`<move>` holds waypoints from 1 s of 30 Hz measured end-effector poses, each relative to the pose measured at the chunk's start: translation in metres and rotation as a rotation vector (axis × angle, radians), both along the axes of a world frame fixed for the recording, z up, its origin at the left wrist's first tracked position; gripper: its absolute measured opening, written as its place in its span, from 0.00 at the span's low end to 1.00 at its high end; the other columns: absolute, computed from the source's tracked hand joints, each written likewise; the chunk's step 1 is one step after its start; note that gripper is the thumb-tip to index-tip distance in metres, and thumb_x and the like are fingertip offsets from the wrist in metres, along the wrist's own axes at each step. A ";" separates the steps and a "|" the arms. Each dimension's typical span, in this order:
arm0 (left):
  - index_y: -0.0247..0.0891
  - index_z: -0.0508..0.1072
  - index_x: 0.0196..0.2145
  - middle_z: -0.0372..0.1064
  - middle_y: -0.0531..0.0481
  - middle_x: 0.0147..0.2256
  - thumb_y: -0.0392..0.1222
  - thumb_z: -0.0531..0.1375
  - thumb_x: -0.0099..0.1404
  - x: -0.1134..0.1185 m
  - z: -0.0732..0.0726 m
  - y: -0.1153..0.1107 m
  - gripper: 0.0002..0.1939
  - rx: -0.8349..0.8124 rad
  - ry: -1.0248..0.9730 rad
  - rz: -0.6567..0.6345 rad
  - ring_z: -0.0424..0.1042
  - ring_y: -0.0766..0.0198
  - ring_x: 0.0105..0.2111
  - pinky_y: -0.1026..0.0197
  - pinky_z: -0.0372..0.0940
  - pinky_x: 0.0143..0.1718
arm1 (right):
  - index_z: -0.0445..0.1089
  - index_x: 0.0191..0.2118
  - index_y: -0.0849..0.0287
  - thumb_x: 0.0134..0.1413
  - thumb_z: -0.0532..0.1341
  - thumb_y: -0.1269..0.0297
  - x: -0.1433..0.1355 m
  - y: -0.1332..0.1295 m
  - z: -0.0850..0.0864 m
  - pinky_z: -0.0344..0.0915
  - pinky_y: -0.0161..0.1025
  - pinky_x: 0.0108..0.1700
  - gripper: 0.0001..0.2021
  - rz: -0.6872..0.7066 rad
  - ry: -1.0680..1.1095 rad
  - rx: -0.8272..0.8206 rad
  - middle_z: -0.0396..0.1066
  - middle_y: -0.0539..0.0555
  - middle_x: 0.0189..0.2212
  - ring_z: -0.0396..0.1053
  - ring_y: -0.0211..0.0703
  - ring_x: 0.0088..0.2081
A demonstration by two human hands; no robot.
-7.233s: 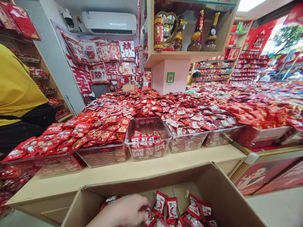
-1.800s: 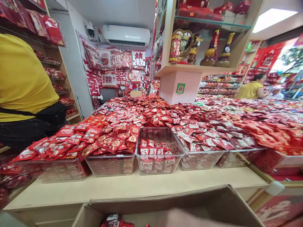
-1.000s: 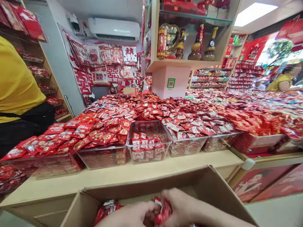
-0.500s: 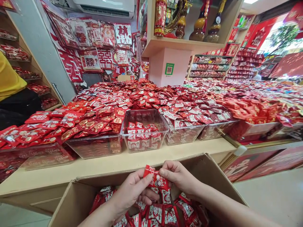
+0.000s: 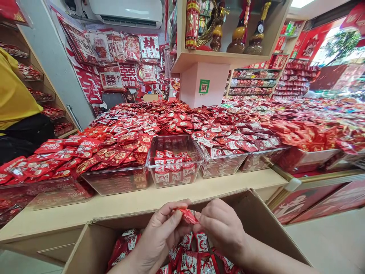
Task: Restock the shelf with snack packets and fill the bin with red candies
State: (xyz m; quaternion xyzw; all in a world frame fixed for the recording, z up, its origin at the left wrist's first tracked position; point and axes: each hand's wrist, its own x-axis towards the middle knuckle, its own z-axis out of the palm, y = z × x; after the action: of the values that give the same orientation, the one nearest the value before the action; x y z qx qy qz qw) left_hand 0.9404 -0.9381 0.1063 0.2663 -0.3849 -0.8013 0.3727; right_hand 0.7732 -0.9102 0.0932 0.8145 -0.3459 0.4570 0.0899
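Note:
Both of my hands meet above an open cardboard box (image 5: 256, 213). My left hand (image 5: 162, 234) pinches one end of a small red packet (image 5: 186, 215) between thumb and fingers. My right hand (image 5: 224, 228) grips the packet's other end, its fingers curled in. The packet is tilted, showing mostly its edge. Below them in the box lie several red and white packets (image 5: 189, 262). Just beyond the box stands a clear plastic bin (image 5: 175, 165), partly filled with similar small packets arranged upright.
Clear bins (image 5: 114, 180) heaped with red packets line the pale counter (image 5: 122, 201). A wooden shelf (image 5: 222, 57) with gourd ornaments juts out above the heap. At the far left is a person in a yellow top (image 5: 17, 91). Packaged red decorations (image 5: 149, 47) hang behind.
The packet has turned from showing its printed face to lying more edge-on. My right hand has rolled over, its back now facing up. The view has shifted slightly.

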 end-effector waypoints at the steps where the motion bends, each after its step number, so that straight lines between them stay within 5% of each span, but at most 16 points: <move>1: 0.38 0.69 0.36 0.65 0.49 0.40 0.41 0.56 0.57 0.000 0.002 0.001 0.08 0.001 0.022 -0.030 0.66 0.63 0.36 0.58 0.62 0.39 | 0.66 0.34 0.63 0.49 0.55 0.73 -0.002 0.001 0.002 0.56 0.35 0.27 0.05 0.012 0.107 -0.048 0.65 0.52 0.22 0.59 0.36 0.25; 4: 0.41 0.66 0.39 0.66 0.51 0.36 0.40 0.57 0.57 0.002 0.005 0.004 0.11 -0.062 -0.052 -0.022 0.65 0.67 0.32 0.61 0.63 0.36 | 0.65 0.35 0.62 0.46 0.59 0.69 -0.004 0.003 0.003 0.57 0.37 0.28 0.07 0.063 0.203 -0.055 0.65 0.52 0.23 0.58 0.37 0.27; 9: 0.43 0.65 0.42 0.66 0.52 0.41 0.36 0.60 0.52 0.006 0.006 0.002 0.17 -0.316 -0.267 0.078 0.65 0.64 0.40 0.64 0.59 0.42 | 0.63 0.37 0.59 0.45 0.59 0.69 0.009 0.006 -0.001 0.61 0.37 0.39 0.10 0.014 -0.223 0.329 0.61 0.56 0.36 0.60 0.40 0.39; 15: 0.43 0.69 0.39 0.61 0.50 0.49 0.37 0.62 0.50 0.005 -0.002 0.000 0.16 -0.164 -0.115 0.128 0.61 0.57 0.48 0.59 0.56 0.47 | 0.61 0.32 0.58 0.41 0.58 0.75 0.020 0.003 -0.002 0.61 0.35 0.44 0.09 -0.008 -0.400 0.566 0.60 0.55 0.39 0.60 0.39 0.43; 19: 0.43 0.69 0.38 0.62 0.49 0.49 0.38 0.62 0.50 0.005 -0.009 -0.003 0.15 -0.140 0.036 0.059 0.63 0.58 0.45 0.59 0.57 0.45 | 0.60 0.32 0.58 0.40 0.56 0.77 0.016 0.000 0.001 0.62 0.33 0.41 0.11 0.088 -0.319 0.483 0.62 0.54 0.37 0.63 0.38 0.40; 25: 0.43 0.66 0.40 0.63 0.48 0.46 0.36 0.62 0.50 0.009 -0.004 -0.004 0.18 -0.086 0.038 -0.038 0.66 0.62 0.38 0.60 0.60 0.38 | 0.57 0.43 0.56 0.46 0.56 0.74 0.004 -0.001 0.002 0.62 0.37 0.41 0.16 0.185 0.129 0.225 0.62 0.58 0.45 0.60 0.41 0.42; 30: 0.46 0.60 0.45 0.56 0.46 0.51 0.49 0.54 0.57 0.013 0.012 -0.011 0.18 -0.031 -0.034 0.087 0.67 0.62 0.35 0.59 0.62 0.32 | 0.58 0.38 0.58 0.46 0.52 0.77 0.000 -0.011 0.029 0.61 0.35 0.39 0.11 0.102 0.144 0.172 0.66 0.56 0.40 0.62 0.38 0.38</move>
State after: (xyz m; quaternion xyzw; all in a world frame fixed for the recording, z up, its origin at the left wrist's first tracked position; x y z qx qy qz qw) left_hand 0.9538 -0.9486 0.1182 0.2906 -0.3917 -0.7736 0.4046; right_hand 0.7730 -0.9212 0.1220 0.8665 -0.3349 0.3696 0.0209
